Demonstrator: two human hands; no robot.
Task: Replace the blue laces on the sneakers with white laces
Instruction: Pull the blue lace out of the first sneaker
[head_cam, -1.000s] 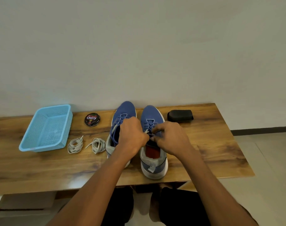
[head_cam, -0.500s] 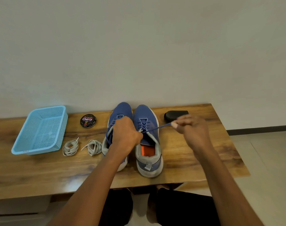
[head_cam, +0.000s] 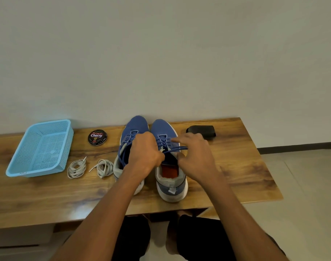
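Soft, even indoor light, faint glare on the table [head_cam: 47,200], wide-angle bending at the edges.

Right hand back at the shoe

The right hand [head_cam: 195,159], half a second ago drawn out to the side with a taut blue lace [head_cam: 176,148] pinched in its fingers [head_cam: 175,139], has come back over the right sneaker [head_cam: 163,129]; the lace now runs slack under those fingers, close beside the left hand [head_cam: 144,153].

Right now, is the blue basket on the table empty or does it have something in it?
Empty. The blue basket sits upright and only its bare mesh floor shows; both white lace bundles lie outside, beside it.
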